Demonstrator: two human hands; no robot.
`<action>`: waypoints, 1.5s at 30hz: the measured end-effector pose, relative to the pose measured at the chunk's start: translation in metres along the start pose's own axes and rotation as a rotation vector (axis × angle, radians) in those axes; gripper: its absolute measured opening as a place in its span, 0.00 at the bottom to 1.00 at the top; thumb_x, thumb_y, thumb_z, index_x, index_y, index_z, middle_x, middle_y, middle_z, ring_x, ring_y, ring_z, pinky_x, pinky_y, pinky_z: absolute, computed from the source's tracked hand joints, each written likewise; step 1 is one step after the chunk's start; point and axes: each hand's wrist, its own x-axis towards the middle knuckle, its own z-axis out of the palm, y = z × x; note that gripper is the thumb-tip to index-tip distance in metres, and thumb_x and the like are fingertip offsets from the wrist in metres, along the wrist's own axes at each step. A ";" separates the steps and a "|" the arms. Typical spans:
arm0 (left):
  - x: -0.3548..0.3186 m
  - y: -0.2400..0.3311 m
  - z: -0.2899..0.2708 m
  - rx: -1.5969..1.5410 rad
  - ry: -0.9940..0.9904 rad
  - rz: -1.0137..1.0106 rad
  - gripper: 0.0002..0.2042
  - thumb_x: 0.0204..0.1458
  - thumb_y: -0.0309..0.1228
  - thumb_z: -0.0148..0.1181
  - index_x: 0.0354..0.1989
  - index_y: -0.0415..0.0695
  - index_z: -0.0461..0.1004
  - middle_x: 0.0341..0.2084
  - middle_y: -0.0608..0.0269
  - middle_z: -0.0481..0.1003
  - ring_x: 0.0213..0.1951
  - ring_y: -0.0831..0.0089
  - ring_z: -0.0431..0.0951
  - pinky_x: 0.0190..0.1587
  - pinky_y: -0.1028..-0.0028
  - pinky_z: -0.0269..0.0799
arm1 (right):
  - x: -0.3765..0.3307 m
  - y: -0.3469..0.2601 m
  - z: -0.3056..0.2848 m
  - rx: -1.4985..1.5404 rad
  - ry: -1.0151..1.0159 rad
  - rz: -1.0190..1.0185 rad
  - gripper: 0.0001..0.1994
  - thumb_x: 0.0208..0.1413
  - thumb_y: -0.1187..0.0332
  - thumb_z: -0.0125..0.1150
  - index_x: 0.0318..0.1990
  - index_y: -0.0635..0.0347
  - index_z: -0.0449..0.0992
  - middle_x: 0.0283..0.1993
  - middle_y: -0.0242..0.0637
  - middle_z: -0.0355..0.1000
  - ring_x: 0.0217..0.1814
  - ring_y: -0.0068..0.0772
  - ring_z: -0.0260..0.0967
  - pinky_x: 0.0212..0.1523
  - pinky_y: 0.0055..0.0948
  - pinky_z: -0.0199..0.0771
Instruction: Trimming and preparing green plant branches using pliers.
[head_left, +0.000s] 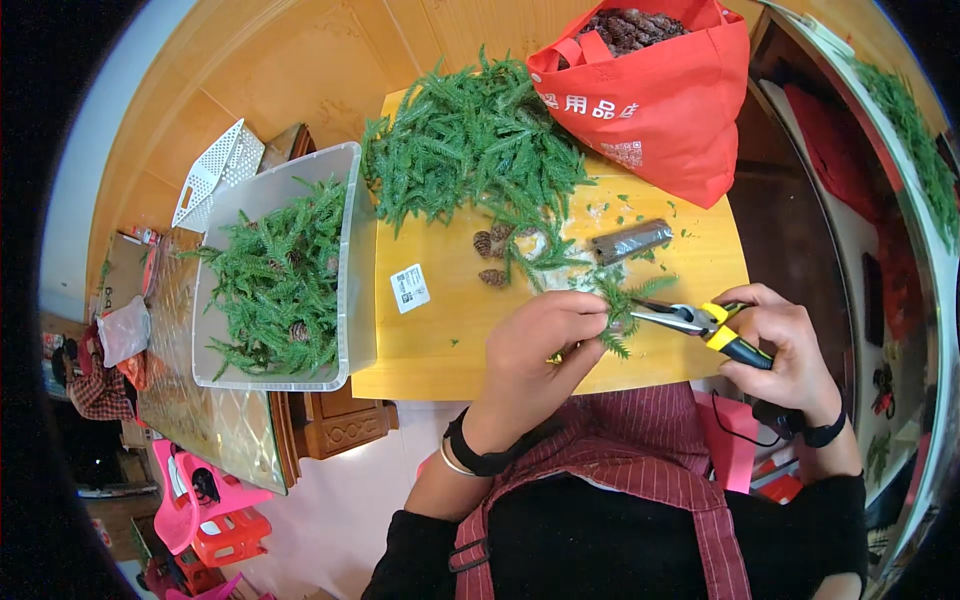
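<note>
My left hand pinches a small green fir sprig over the front of the yellow wooden table. My right hand grips yellow-and-black pliers, whose jaws meet the sprig at my left fingertips. A big pile of green fir branches lies on the far side of the table. Beside the pile rest a few pine cones and a grey wrapped roll.
A red bag full of pine cones stands at the table's back right. A clear plastic bin with fir sprigs sits left of the table, its white lid behind it. Pink and red plastic stools stand at lower left.
</note>
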 end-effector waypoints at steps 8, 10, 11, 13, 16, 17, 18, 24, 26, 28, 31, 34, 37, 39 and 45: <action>0.000 -0.002 0.000 0.063 0.027 0.112 0.13 0.34 0.12 0.60 0.30 0.39 0.71 0.31 0.55 0.75 0.25 0.76 0.73 0.24 0.81 0.68 | 0.000 -0.006 0.006 -0.028 -0.014 0.038 0.12 0.32 0.69 0.66 0.17 0.60 0.65 0.21 0.36 0.67 0.37 0.43 0.69 0.38 0.32 0.69; -0.001 -0.003 0.000 0.029 0.036 0.084 0.12 0.35 0.13 0.61 0.30 0.39 0.71 0.31 0.55 0.75 0.25 0.77 0.73 0.23 0.82 0.67 | 0.000 -0.004 0.007 -0.030 0.005 0.019 0.12 0.30 0.70 0.64 0.17 0.61 0.64 0.20 0.36 0.67 0.36 0.43 0.69 0.35 0.31 0.69; -0.001 -0.001 0.000 0.030 0.037 0.083 0.12 0.35 0.13 0.61 0.30 0.39 0.71 0.31 0.55 0.75 0.25 0.77 0.73 0.23 0.82 0.67 | 0.000 -0.003 0.008 -0.031 0.015 0.023 0.12 0.30 0.70 0.64 0.17 0.61 0.64 0.20 0.36 0.67 0.36 0.42 0.69 0.35 0.31 0.69; 0.000 0.002 -0.001 -0.007 0.025 -0.006 0.10 0.37 0.17 0.61 0.30 0.40 0.71 0.30 0.59 0.74 0.26 0.72 0.75 0.26 0.78 0.70 | 0.000 -0.002 0.008 -0.032 0.025 0.029 0.11 0.30 0.70 0.64 0.17 0.60 0.64 0.20 0.36 0.67 0.35 0.42 0.69 0.35 0.30 0.68; -0.001 0.001 -0.001 -0.034 -0.005 -0.047 0.10 0.37 0.17 0.61 0.30 0.40 0.71 0.31 0.58 0.74 0.27 0.69 0.75 0.27 0.76 0.70 | 0.000 -0.003 0.007 -0.042 0.034 0.019 0.11 0.30 0.71 0.64 0.17 0.60 0.65 0.20 0.36 0.67 0.35 0.41 0.69 0.34 0.30 0.68; -0.001 0.000 -0.001 -0.034 -0.006 -0.047 0.10 0.37 0.17 0.61 0.30 0.40 0.71 0.31 0.58 0.74 0.27 0.69 0.75 0.27 0.76 0.70 | 0.000 -0.005 0.006 -0.065 0.040 0.005 0.11 0.30 0.72 0.64 0.17 0.60 0.65 0.20 0.36 0.67 0.34 0.41 0.68 0.34 0.30 0.68; -0.001 -0.001 -0.001 -0.011 -0.018 -0.024 0.10 0.37 0.17 0.62 0.30 0.40 0.71 0.31 0.58 0.74 0.28 0.67 0.75 0.28 0.75 0.70 | 0.001 -0.007 0.005 -0.089 0.047 -0.009 0.10 0.30 0.72 0.64 0.17 0.60 0.65 0.20 0.36 0.67 0.33 0.41 0.68 0.33 0.30 0.69; 0.005 -0.006 -0.002 0.124 -0.119 0.055 0.10 0.35 0.15 0.63 0.28 0.38 0.71 0.31 0.57 0.75 0.22 0.80 0.70 0.24 0.81 0.66 | 0.011 -0.033 -0.003 -0.489 0.076 -0.145 0.09 0.33 0.72 0.64 0.16 0.60 0.68 0.18 0.38 0.67 0.28 0.42 0.68 0.35 0.33 0.71; 0.003 -0.006 -0.003 0.135 -0.125 0.037 0.10 0.36 0.16 0.63 0.28 0.38 0.72 0.31 0.58 0.75 0.22 0.80 0.70 0.24 0.80 0.66 | 0.014 -0.036 -0.006 -0.417 0.051 -0.105 0.09 0.32 0.72 0.64 0.16 0.60 0.67 0.16 0.37 0.66 0.27 0.41 0.68 0.36 0.33 0.70; -0.001 -0.005 -0.003 0.020 -0.076 -0.043 0.10 0.36 0.16 0.63 0.28 0.38 0.72 0.31 0.57 0.75 0.22 0.79 0.70 0.25 0.81 0.66 | 0.016 -0.034 -0.008 -0.348 0.028 -0.063 0.09 0.32 0.72 0.64 0.16 0.60 0.67 0.15 0.37 0.65 0.26 0.41 0.67 0.37 0.33 0.70; 0.002 -0.005 -0.002 -0.032 -0.094 -0.050 0.10 0.35 0.16 0.63 0.28 0.38 0.72 0.32 0.57 0.75 0.22 0.79 0.70 0.25 0.81 0.66 | 0.013 -0.026 -0.010 -0.206 -0.058 -0.021 0.10 0.33 0.71 0.64 0.16 0.60 0.66 0.15 0.36 0.63 0.26 0.41 0.66 0.38 0.34 0.70; 0.003 -0.001 -0.004 -0.049 -0.097 -0.098 0.11 0.35 0.16 0.63 0.28 0.38 0.72 0.32 0.57 0.75 0.23 0.79 0.71 0.25 0.81 0.66 | 0.009 -0.022 -0.008 -0.161 -0.049 0.015 0.11 0.32 0.70 0.65 0.15 0.60 0.65 0.15 0.36 0.63 0.27 0.42 0.66 0.38 0.34 0.69; 0.003 -0.002 -0.003 -0.052 -0.091 -0.087 0.11 0.35 0.15 0.63 0.28 0.39 0.72 0.32 0.58 0.75 0.22 0.79 0.70 0.25 0.82 0.66 | 0.009 -0.019 -0.007 -0.156 -0.030 0.024 0.12 0.32 0.70 0.66 0.15 0.60 0.65 0.15 0.35 0.63 0.27 0.41 0.66 0.39 0.34 0.69; 0.002 -0.003 -0.004 -0.069 -0.097 -0.100 0.11 0.35 0.15 0.63 0.28 0.39 0.72 0.32 0.58 0.75 0.22 0.80 0.70 0.24 0.82 0.65 | 0.009 -0.019 -0.006 -0.158 -0.031 0.019 0.12 0.31 0.69 0.67 0.15 0.60 0.65 0.15 0.35 0.64 0.27 0.41 0.66 0.39 0.34 0.69; 0.002 -0.003 -0.004 -0.117 -0.113 -0.100 0.11 0.35 0.14 0.62 0.28 0.38 0.72 0.31 0.58 0.74 0.20 0.81 0.68 0.23 0.82 0.64 | 0.007 -0.017 -0.009 -0.129 -0.044 0.029 0.13 0.31 0.69 0.67 0.15 0.60 0.65 0.16 0.35 0.64 0.27 0.42 0.66 0.39 0.33 0.69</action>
